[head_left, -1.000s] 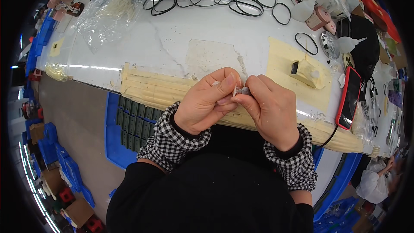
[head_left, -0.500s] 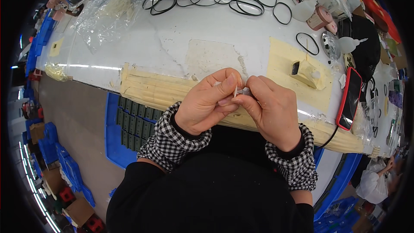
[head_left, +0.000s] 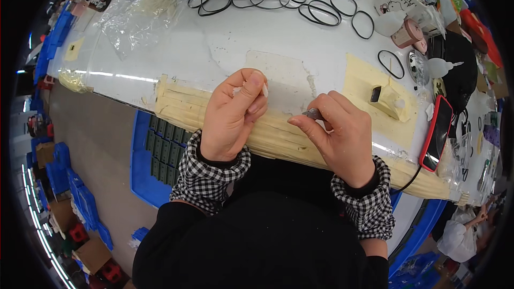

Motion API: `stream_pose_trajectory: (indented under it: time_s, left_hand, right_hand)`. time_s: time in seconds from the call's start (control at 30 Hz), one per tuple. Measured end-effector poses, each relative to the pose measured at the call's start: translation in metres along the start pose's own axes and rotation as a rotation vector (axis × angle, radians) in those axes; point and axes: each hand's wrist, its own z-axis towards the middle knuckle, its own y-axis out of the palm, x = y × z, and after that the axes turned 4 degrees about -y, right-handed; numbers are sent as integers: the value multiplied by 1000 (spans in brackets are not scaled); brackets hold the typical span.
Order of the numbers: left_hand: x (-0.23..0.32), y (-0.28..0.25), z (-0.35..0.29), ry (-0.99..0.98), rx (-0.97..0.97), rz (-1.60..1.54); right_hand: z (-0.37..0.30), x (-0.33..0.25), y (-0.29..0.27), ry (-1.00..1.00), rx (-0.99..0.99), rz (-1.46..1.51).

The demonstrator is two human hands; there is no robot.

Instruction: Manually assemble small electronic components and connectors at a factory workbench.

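My left hand (head_left: 234,115) is closed, its thumb pressed against the fingers, above the taped front edge of the table. Between them is a small white piece (head_left: 265,90), and another bit of white shows by the curled fingers. Apart from it, to the right, my right hand (head_left: 345,136) pinches a small dark grey piece (head_left: 312,113) between thumb and fingers. That piece looks like a short blade, but most of it is hidden in the grip. Beneath the hands runs a padded strip of cream tape (head_left: 198,111).
Black rubber rings (head_left: 323,13) heap at the back, beside a clear plastic bag (head_left: 144,18). To the right are a tape-wrapped block (head_left: 390,104), a red-cased phone (head_left: 435,135) and cups. A blue crate (head_left: 140,174) of dark green parts sits below the table edge. Another person (head_left: 459,238) is at far right.
My hands have drawn apart; they met at the table edge before. The left hand moved left with the white piece, and the grey piece in the right hand now shows more.
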Motion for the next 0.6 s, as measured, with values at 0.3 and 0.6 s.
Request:
stream_pose_trajectory:
  time_s: [0.3,0.6]
  left_hand:
    - [-9,3,-5,-24,19,35]
    - [-6,-1,-7,55,96,-20]
  right_hand:
    - [10,-9,25,-45,127,195]
    - [19,-13,13,240,80,401]
